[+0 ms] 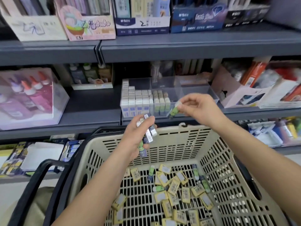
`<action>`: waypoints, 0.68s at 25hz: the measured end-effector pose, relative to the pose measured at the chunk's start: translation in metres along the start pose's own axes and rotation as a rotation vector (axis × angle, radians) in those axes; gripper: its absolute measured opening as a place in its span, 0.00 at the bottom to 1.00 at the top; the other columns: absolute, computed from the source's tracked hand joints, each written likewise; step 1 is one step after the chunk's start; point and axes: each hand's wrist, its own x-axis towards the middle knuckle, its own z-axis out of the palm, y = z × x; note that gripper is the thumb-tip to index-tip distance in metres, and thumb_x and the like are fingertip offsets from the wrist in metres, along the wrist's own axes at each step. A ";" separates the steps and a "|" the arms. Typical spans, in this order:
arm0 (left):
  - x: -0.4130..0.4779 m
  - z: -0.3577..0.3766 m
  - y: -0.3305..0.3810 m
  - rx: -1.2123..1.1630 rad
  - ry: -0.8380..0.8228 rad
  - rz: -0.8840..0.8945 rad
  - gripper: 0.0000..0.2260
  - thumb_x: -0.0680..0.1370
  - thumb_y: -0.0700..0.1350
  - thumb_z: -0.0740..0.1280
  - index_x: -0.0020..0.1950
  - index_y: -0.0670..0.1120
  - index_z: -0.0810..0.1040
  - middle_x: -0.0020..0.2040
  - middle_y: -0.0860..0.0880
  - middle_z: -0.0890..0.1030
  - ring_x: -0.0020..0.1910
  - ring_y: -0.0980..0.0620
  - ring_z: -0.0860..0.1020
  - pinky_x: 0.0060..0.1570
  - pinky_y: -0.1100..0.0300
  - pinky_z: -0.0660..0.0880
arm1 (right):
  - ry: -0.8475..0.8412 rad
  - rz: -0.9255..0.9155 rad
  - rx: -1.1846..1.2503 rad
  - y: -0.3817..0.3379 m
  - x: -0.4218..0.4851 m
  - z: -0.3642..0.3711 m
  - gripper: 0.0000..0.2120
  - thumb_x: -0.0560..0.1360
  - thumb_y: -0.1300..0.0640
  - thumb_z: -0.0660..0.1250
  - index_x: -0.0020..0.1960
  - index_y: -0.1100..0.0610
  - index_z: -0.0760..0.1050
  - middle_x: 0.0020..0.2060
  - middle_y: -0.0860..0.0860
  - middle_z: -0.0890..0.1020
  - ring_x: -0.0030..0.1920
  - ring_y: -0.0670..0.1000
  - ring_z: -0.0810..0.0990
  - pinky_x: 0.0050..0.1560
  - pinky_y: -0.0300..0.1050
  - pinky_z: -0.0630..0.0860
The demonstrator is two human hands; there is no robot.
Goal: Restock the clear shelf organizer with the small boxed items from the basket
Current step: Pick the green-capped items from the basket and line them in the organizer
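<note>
Left hand (138, 136) fisted in grip; right hand (197, 108) pinching, raised.

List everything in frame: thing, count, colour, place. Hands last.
basket: one, beige with black handles, foreground below the shelf
yellow boxes: many, yellow, loose on the basket floor
green-and-white boxes: a few, scattered among the yellow ones
clear shelf organizer: one, transparent, middle shelf; left compartments filled, right ones look empty
white boxes: several rows, white and blue, organizer's left side
green boxes in organizer: about two short rows, right of the white ones
glue bottles: several, orange caps, clear case at left
display cartons: about five, mixed colours, top shelf
left hand: holds a bundle of small boxes
right hand: pinches one green box near the organizer
</note>
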 end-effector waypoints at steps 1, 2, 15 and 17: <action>0.004 0.001 0.007 0.011 0.005 0.051 0.09 0.74 0.50 0.70 0.51 0.50 0.76 0.38 0.48 0.82 0.24 0.55 0.72 0.19 0.66 0.61 | 0.057 -0.019 -0.038 -0.004 0.014 -0.004 0.08 0.70 0.58 0.72 0.36 0.47 0.78 0.35 0.47 0.84 0.39 0.46 0.83 0.41 0.36 0.77; 0.009 0.001 0.013 0.027 0.014 0.101 0.08 0.73 0.50 0.70 0.50 0.51 0.76 0.37 0.49 0.82 0.24 0.55 0.71 0.19 0.65 0.61 | 0.116 -0.029 -0.092 -0.006 0.028 -0.007 0.08 0.71 0.56 0.72 0.36 0.46 0.77 0.35 0.45 0.83 0.38 0.45 0.82 0.42 0.34 0.76; 0.029 -0.007 0.029 0.055 0.000 0.175 0.10 0.62 0.57 0.70 0.42 0.61 0.78 0.43 0.44 0.80 0.29 0.51 0.73 0.21 0.62 0.63 | 0.083 -0.078 -0.472 0.005 0.094 0.012 0.03 0.74 0.55 0.68 0.47 0.49 0.77 0.40 0.46 0.79 0.42 0.47 0.76 0.43 0.33 0.66; 0.030 -0.008 0.029 0.037 -0.003 0.168 0.09 0.64 0.56 0.70 0.43 0.62 0.78 0.44 0.45 0.82 0.29 0.52 0.73 0.20 0.62 0.63 | 0.065 -0.082 -0.484 0.005 0.095 0.014 0.04 0.73 0.56 0.68 0.45 0.48 0.76 0.39 0.44 0.77 0.41 0.46 0.75 0.41 0.31 0.65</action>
